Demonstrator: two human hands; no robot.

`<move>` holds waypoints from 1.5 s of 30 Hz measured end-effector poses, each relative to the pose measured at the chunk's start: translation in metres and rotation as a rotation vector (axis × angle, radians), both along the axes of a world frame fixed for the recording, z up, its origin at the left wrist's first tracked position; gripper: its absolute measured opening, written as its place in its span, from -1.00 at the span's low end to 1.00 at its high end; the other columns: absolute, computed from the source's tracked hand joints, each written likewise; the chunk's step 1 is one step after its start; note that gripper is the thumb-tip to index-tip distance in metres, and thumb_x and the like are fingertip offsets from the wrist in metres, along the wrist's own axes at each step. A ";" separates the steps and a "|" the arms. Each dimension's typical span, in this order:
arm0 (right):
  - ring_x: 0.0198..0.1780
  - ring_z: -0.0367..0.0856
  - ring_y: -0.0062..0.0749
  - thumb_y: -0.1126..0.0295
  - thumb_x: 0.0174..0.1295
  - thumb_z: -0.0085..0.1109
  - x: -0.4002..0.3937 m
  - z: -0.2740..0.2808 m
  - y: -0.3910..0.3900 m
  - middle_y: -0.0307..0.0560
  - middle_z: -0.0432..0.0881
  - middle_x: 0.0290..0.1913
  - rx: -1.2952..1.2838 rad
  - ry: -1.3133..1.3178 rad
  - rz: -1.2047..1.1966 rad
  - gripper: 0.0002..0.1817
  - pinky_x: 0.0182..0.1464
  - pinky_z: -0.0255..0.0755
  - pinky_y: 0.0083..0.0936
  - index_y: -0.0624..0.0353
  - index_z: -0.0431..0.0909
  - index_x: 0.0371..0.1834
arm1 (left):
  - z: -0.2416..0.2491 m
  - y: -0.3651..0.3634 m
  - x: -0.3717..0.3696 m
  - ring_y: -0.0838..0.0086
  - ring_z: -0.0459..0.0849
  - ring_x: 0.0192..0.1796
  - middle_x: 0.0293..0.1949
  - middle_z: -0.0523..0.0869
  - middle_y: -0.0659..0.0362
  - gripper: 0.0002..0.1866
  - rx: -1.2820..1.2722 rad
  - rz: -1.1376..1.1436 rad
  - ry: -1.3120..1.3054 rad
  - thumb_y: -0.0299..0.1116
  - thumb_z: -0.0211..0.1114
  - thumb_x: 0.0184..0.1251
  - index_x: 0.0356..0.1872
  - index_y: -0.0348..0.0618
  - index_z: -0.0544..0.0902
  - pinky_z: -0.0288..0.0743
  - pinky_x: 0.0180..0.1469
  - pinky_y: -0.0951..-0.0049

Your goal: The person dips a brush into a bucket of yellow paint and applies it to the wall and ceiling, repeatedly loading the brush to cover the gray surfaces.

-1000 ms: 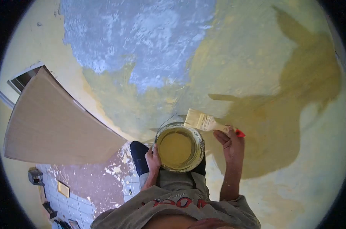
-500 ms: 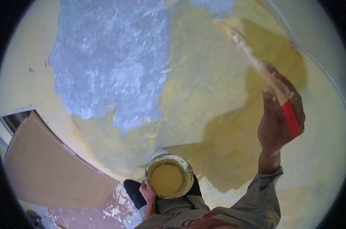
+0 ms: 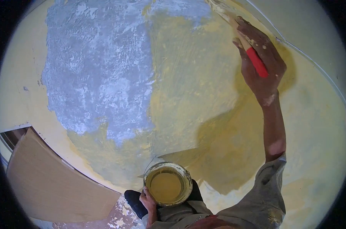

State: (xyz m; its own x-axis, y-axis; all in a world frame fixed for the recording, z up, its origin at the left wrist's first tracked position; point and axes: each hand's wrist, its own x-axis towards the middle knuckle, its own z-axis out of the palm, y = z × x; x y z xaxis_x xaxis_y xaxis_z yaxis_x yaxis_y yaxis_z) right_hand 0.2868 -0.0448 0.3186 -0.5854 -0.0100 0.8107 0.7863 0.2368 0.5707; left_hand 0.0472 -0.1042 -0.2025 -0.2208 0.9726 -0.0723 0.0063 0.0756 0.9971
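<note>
My right hand (image 3: 270, 72) is closed around a paintbrush (image 3: 258, 63) with a red handle end, at the upper right. The brush points up and left, and its head lies near the top edge against the wall (image 3: 192, 84), where the bristles are hard to make out. Specks of yellow paint dot my fingers. Low in the middle, my left hand (image 3: 147, 201) grips the rim of a bucket (image 3: 187, 179) on its left side. Yellow paint (image 3: 163, 187) partly fills the bucket, and its wire handle stands up at the left.
A bluish-grey rough patch (image 3: 96, 68) covers the upper left of the wall, with yellow paint around it. At lower left leans a brown board (image 3: 58, 183) beside a dark opening (image 3: 14, 137). A thin cable (image 3: 310, 57) runs down the right side.
My right hand has moved up and left with the paintbrush, and the arm is stretched further. My left hand still holds the bucket, and the view has shifted slightly.
</note>
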 end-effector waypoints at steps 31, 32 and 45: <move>0.09 0.61 -0.03 0.66 0.06 0.23 -0.043 -0.066 -0.007 0.08 0.62 0.06 -0.335 -0.134 -0.007 -0.68 0.12 0.56 -0.29 0.23 0.61 -0.07 | -0.015 -0.001 0.000 0.38 0.58 -0.44 -0.49 0.70 -0.07 -0.50 -0.092 0.038 0.000 -0.12 0.02 0.45 -0.26 -0.52 0.63 0.45 -0.34 0.28; 0.10 0.60 -0.04 0.60 0.05 0.26 -0.043 -0.063 -0.012 0.10 0.58 0.07 -0.360 -0.122 -0.002 -0.64 0.15 0.54 -0.27 0.21 0.57 -0.02 | -0.012 -0.002 0.000 0.38 0.57 -0.45 -0.49 0.69 -0.07 -0.49 -0.080 0.036 0.027 -0.12 0.02 0.45 -0.27 -0.52 0.63 0.45 -0.35 0.28; 0.07 0.63 -0.14 0.74 0.00 0.21 -0.074 0.000 0.029 0.00 0.62 0.06 -0.063 -0.223 -0.070 -0.56 0.06 0.60 -0.39 0.18 0.60 0.00 | -0.004 -0.001 0.000 0.35 0.63 -0.42 -0.48 0.69 -0.12 -0.49 -0.064 0.049 0.024 -0.09 0.05 0.42 -0.23 -0.52 0.63 0.48 -0.32 0.24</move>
